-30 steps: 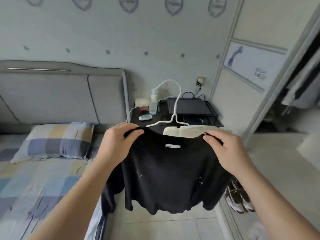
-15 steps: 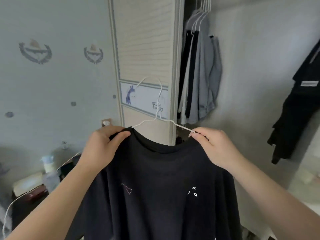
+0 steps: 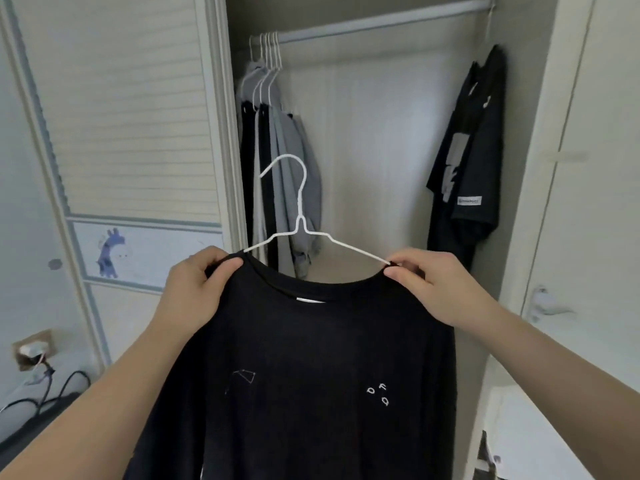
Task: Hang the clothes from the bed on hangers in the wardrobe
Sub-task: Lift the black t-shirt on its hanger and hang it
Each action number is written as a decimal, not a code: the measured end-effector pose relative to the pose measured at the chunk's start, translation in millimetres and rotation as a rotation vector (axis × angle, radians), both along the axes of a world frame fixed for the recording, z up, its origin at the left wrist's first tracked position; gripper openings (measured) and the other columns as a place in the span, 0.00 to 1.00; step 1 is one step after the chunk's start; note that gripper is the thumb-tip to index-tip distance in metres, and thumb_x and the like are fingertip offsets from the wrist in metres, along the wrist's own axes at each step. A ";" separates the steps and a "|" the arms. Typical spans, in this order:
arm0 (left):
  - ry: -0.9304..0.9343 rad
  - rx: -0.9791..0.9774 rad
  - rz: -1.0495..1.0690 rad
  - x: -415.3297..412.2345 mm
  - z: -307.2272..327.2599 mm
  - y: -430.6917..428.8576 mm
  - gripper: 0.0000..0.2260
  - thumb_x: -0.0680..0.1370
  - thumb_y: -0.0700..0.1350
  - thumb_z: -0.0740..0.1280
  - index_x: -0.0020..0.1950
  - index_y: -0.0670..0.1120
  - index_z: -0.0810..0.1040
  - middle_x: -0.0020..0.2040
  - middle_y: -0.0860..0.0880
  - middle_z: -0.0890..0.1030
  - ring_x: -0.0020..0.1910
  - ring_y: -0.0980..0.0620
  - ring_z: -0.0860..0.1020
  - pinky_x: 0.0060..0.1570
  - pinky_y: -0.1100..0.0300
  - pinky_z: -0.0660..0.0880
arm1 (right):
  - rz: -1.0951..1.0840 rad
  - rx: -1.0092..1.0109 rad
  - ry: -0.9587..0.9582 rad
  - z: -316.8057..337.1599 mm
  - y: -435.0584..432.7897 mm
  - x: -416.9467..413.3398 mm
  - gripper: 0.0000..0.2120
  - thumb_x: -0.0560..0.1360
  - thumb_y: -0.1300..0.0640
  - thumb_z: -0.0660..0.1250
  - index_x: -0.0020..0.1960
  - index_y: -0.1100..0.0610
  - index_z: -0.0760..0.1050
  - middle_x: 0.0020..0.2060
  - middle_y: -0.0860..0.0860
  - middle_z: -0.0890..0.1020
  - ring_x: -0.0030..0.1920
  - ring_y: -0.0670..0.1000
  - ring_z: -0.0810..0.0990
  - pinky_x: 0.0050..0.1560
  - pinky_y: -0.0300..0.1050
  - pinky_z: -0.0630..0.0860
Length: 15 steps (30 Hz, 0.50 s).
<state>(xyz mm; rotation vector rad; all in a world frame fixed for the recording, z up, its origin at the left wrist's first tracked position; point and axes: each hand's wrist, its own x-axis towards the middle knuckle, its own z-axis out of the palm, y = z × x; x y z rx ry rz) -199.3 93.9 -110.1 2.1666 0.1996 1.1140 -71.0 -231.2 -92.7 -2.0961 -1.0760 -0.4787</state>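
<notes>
I hold a black T-shirt [image 3: 311, 358] with small white embroidery up in front of the open wardrobe. It sits on a white wire hanger [image 3: 300, 216] whose hook rises free above the collar. My left hand [image 3: 194, 292] grips the shirt's left shoulder over the hanger. My right hand [image 3: 433, 285] pinches the right shoulder at the hanger's arm. The wardrobe rail [image 3: 381, 20] runs across the top, well above the hook.
Several garments on white hangers [image 3: 273, 140] hang bunched at the rail's left end. A black T-shirt [image 3: 464, 157] hangs at the right end. The slatted sliding door [image 3: 131, 116] stands left, a white door with a handle [image 3: 543, 303] right. A wall socket with cables [image 3: 33, 351] is low left.
The view turned from the bed and nightstand to face the open wardrobe. The shirt on its hanger rose with both hands and now hangs before the rail; both grips are unchanged.
</notes>
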 end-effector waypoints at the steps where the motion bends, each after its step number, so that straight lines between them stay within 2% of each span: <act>1: -0.020 0.003 -0.010 16.8 6.6 2.2 0.10 0.81 0.49 0.67 0.40 0.52 0.78 0.36 0.58 0.80 0.38 0.59 0.77 0.40 0.65 0.70 | -0.019 0.019 -0.009 6.7 -5.3 9.7 0.07 0.78 0.47 0.66 0.54 0.45 0.80 0.34 0.46 0.78 0.36 0.46 0.76 0.41 0.42 0.74; 4: -0.064 0.029 -0.057 68.6 32.2 6.7 0.10 0.81 0.49 0.67 0.40 0.50 0.78 0.36 0.57 0.79 0.38 0.58 0.76 0.38 0.67 0.70 | -0.085 0.040 -0.058 31.7 -22.3 39.0 0.09 0.79 0.47 0.64 0.56 0.47 0.78 0.41 0.43 0.80 0.42 0.42 0.77 0.45 0.34 0.72; 6: -0.104 0.048 -0.108 101.8 51.5 5.5 0.10 0.81 0.49 0.67 0.40 0.49 0.78 0.36 0.54 0.79 0.38 0.55 0.76 0.39 0.65 0.70 | -0.138 -0.036 -0.120 47.2 -30.8 59.4 0.11 0.80 0.47 0.60 0.49 0.50 0.79 0.40 0.44 0.80 0.43 0.42 0.78 0.47 0.39 0.74; 8: -0.141 0.084 -0.151 133.8 71.4 -0.2 0.10 0.81 0.49 0.68 0.40 0.49 0.79 0.36 0.54 0.79 0.39 0.55 0.77 0.38 0.68 0.69 | -0.169 -0.110 -0.119 60.6 -35.4 78.6 0.16 0.81 0.47 0.57 0.42 0.54 0.77 0.36 0.49 0.79 0.39 0.47 0.77 0.47 0.47 0.74; 10: -0.155 0.106 -0.192 163.6 89.6 -7.2 0.09 0.81 0.48 0.68 0.40 0.49 0.80 0.36 0.54 0.80 0.38 0.57 0.77 0.36 0.71 0.69 | -0.180 -0.112 -0.118 73.0 -39.3 97.0 0.18 0.82 0.48 0.57 0.39 0.57 0.72 0.32 0.52 0.75 0.34 0.48 0.74 0.43 0.49 0.73; 12: -0.165 0.108 -0.249 193.1 105.8 -12.0 0.09 0.80 0.48 0.68 0.40 0.50 0.81 0.36 0.54 0.81 0.37 0.57 0.78 0.37 0.70 0.72 | -0.207 -0.077 -0.131 84.9 -42.6 115.2 0.18 0.82 0.48 0.56 0.37 0.57 0.69 0.31 0.53 0.72 0.32 0.47 0.69 0.40 0.50 0.71; 15: -0.193 0.105 -0.293 239.2 129.6 -14.8 0.09 0.80 0.48 0.69 0.41 0.50 0.82 0.37 0.54 0.82 0.39 0.55 0.80 0.40 0.65 0.74 | -0.237 0.004 -0.153 103.9 -41.8 140.9 0.17 0.82 0.49 0.56 0.39 0.56 0.69 0.31 0.52 0.72 0.31 0.47 0.69 0.38 0.49 0.70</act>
